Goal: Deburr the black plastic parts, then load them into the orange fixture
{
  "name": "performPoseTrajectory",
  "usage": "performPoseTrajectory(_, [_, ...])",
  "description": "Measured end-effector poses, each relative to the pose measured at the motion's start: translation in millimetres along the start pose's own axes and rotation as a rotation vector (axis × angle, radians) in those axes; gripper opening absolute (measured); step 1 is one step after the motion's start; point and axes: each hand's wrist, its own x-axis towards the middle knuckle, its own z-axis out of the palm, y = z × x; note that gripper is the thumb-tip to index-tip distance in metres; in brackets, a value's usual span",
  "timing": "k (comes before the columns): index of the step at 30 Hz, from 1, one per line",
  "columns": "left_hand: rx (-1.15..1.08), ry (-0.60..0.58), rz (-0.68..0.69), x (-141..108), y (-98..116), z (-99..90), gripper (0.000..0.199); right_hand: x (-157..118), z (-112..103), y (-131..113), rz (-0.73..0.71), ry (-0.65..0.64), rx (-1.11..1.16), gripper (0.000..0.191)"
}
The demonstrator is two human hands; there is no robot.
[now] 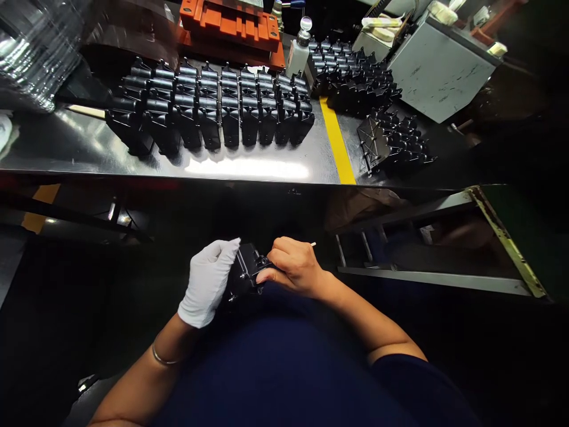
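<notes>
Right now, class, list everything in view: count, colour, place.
bench: one, silver, ahead
held part: one, black, lower centre
stick: one, pale, lower centre
parts row: about nine, black, bench
other parts: two groups, black, bench right
strip: one, yellow, on bench
fixture: one, orange, bench back
bottle: one, whitish, beside fixture
box: one, grey, upper right
plastic wrap: uncounted, clear, upper left
frame: one, grey, right side
left grip: one, white-gloved, on held part
right grip: one, bare, holding stick

The part point(246, 265) looks plastic, the glove point(204, 286) cloth, the bench point(246, 169) glossy metal.
</notes>
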Motion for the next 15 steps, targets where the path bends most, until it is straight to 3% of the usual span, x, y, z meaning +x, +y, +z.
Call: performPoseTrajectory(15, [0.012,0.013,0.020,-0.7,2.6,-0.1,0.030,0.9,-4.9,1.3,0.036,-0.030,-0.022,0.058])
